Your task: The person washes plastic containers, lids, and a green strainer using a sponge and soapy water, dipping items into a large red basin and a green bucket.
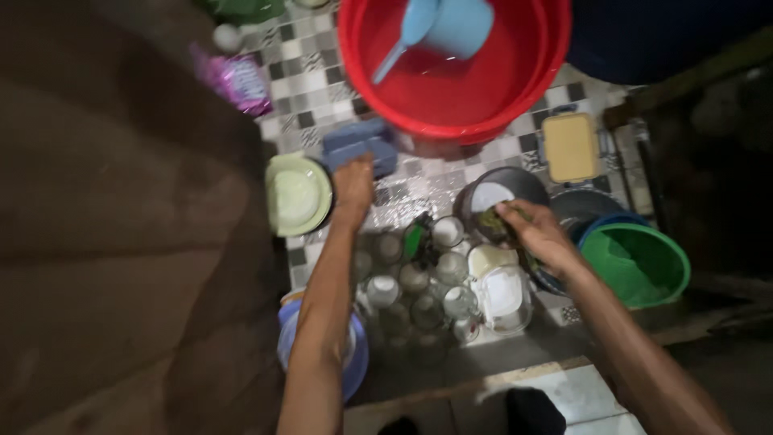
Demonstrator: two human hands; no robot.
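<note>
Left hand: as it reaches toward the far side of the tiled counter [451, 181], the left hand [354, 181] lies knuckles up on the blue cloth [360, 145]; I cannot tell whether it grips it.
Right hand: the right hand [535, 234] pinches a green scouring pad [493, 219] at the rim of a dark round pan [503, 193], fingers closed on it.
Where things sit: the cloth lies just below the big red basin [455, 68], where a pale blue dipper [447, 24] rests; the pan stands right of the counter's middle.
Risk: to my eye, the packed glasses and cups [419, 282] between the two forearms look easy to knock; a swing of either elbow could topple them off the near edge.
Second risk: the tiles gleam wet, so the pan may slide under scrubbing.
Materials: smooth plastic basin, soft folded cloth, clear rounded glass, a green plastic bowl [640, 262] at the right edge, a pale green plate [296, 196] at the left.
</note>
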